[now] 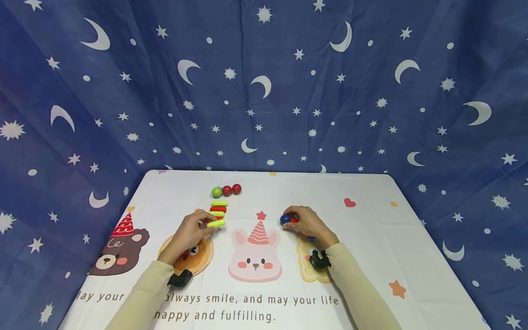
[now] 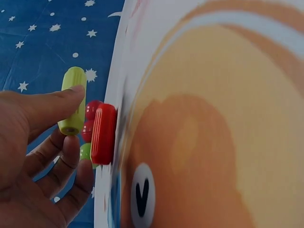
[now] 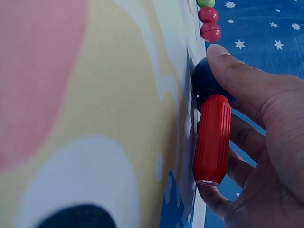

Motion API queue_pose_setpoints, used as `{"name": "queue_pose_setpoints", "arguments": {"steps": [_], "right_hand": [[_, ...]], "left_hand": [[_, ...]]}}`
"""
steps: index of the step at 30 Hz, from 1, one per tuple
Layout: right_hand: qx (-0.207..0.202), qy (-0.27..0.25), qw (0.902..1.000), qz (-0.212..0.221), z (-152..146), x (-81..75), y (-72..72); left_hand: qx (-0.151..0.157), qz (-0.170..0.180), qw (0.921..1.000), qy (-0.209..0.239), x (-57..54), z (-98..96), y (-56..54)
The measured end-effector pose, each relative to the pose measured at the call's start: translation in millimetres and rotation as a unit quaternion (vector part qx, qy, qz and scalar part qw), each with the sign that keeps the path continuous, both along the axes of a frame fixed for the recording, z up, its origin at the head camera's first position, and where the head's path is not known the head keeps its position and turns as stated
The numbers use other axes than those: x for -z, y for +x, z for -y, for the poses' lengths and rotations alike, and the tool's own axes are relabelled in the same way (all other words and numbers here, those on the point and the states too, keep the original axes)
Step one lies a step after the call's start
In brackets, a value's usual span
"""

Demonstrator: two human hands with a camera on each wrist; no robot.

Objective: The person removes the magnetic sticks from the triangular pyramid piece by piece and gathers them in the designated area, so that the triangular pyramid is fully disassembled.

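Note:
My left hand [image 1: 194, 231] pinches a yellow-green ridged rod [image 2: 72, 109] between thumb and fingers, at the near end of a row of rods. Beside it in the left wrist view is a red ridged rod [image 2: 103, 134]. In the head view, a yellow rod [image 1: 219, 203] and a red rod [image 1: 218, 209] lie farther back in that row. My right hand [image 1: 308, 223] grips a blue ball [image 3: 209, 80] low at the table surface. A red ridged rod [image 3: 212, 140] meets the ball and lies along the fingers; whether they hold it too, I cannot tell.
Behind the rods sit a green ball [image 1: 216, 192] and two red balls, one the far red ball [image 1: 237, 188]. A small blue object [image 1: 311, 239] is partly hidden under my right wrist. Blue star-patterned cloth [image 1: 264, 128] rises behind the printed white tablecloth [image 1: 367, 256].

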State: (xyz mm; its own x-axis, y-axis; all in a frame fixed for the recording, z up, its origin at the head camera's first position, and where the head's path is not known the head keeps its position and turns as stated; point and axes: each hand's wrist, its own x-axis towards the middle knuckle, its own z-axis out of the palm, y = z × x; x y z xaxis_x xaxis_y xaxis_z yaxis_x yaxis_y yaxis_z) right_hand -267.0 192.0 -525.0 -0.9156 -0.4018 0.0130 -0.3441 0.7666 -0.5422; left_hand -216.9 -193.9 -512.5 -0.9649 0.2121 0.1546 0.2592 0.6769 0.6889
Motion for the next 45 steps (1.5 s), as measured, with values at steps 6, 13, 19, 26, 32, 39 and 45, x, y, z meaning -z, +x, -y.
{"name": "queue_pose_setpoints", "arguments": {"steps": [6,13,19,26,32,39,45], "right_hand": [[-0.006,-0.004,0.9999,-0.012,-1,-0.1,0.1],[-0.009,-0.004,0.9999,-0.008,-1,0.2,0.3],[-0.009,-0.003,0.9999,-0.007,-1,0.2,-0.8],[-0.005,0.0,1.0,-0.004,-1,-0.1,-1.0],[-0.006,0.001,1.0,-0.006,-1,-0.2,-0.3],[-0.002,0.0,1.0,-0.002,-1,0.8,-1.1],[-0.003,-0.002,1.0,0.001,-1,0.7,-1.1]], "left_hand": [[0.0,-0.004,0.9999,-0.011,3.3,7.1,-4.4],[-0.006,0.009,0.9996,-0.027,7.1,10.9,-7.5],[-0.005,0.001,0.9994,-0.033,8.9,10.8,-9.4],[-0.002,0.006,0.9991,-0.043,7.4,9.6,-10.9],[-0.01,0.026,0.9986,-0.045,9.0,9.2,-12.2],[-0.012,0.032,0.9985,-0.044,13.0,10.0,-13.8],[-0.014,0.03,0.9986,-0.042,13.5,9.5,-14.9]]}}
